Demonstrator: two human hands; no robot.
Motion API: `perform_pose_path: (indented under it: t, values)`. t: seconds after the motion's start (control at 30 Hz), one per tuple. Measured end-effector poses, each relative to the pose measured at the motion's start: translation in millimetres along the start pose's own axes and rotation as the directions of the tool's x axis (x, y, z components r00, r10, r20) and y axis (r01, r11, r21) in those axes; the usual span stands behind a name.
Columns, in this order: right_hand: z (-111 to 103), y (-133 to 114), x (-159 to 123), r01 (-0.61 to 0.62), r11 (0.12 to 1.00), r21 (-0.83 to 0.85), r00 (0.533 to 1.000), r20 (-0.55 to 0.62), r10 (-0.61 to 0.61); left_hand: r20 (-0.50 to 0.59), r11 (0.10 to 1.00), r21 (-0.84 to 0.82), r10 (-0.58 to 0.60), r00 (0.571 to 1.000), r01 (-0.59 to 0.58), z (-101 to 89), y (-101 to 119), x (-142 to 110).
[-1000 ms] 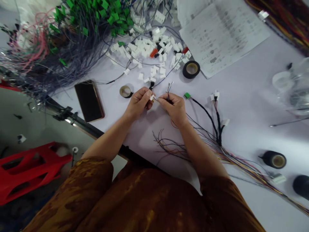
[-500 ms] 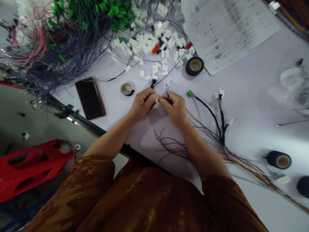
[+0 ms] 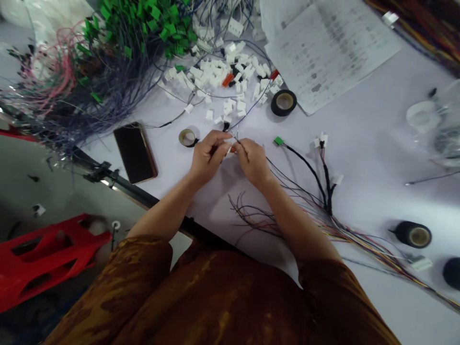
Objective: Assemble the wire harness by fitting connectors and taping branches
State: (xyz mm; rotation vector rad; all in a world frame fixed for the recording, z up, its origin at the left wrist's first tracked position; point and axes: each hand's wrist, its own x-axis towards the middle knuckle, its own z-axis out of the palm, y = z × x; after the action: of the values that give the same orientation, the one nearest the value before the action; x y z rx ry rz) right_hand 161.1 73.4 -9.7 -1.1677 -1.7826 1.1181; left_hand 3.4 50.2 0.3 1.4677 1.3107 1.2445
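Note:
My left hand (image 3: 207, 155) is closed in a pinch on a small white connector (image 3: 228, 148), mostly covered by the fingers. Right beside it, my right hand (image 3: 252, 160) pinches thin wires (image 3: 236, 134), whose bare metal ends stick up past the fingertips. The fingertips of both hands nearly meet; whether a wire sits in the connector I cannot tell. From the right hand the wires run down to a wire harness (image 3: 345, 227). Its black-wrapped branches end in a green connector (image 3: 279, 141) and white connectors (image 3: 321, 141). Loose wire ends (image 3: 244, 211) lie below the right forearm.
Beyond my hands lie a heap of white connectors (image 3: 215, 72) and wires with green connectors (image 3: 154, 24). Black tape rolls (image 3: 283, 102) and a smaller tape roll (image 3: 187, 138) lie around. A phone (image 3: 134, 152) is at left, printed sheets (image 3: 327, 52) at the back, a red stool (image 3: 53, 258) below.
The whole view has shifted slightly. The wire ends in my right hand have moved left, closer to the white connector in my left hand. My left index finger now reaches further over it.

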Motion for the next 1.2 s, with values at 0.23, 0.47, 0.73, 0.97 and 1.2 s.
perform_pose_path:
  t: [0.23,0.47,0.73,0.97,1.2]
  values:
    - [4,0,-1,0.006,0.998,-0.061,0.999,0.049,-0.003,-0.016,0.993,0.102,0.063,0.998,-0.061,-2.3,-2,-1]
    - [-3,-2,1,-0.125,0.965,0.232,0.992,0.013,0.126,0.003,0.995,-0.06,-0.082,0.997,0.082,-0.8,-2,1]
    - [-8,-13,-1,-0.183,0.915,0.36,0.97,-0.084,0.226,0.16,0.867,-0.37,-0.296,0.942,0.335,-0.1,-4,7]
    - [-7,-14,-7,-0.008,0.992,0.126,0.987,-0.158,0.029,0.172,0.757,-0.502,-0.388,0.906,0.419,0.9,-3,8]
    - [-5,-12,-7,-0.167,0.951,0.26,0.974,-0.108,0.2,0.177,0.771,-0.511,-0.339,0.924,0.381,1.3,0,9]
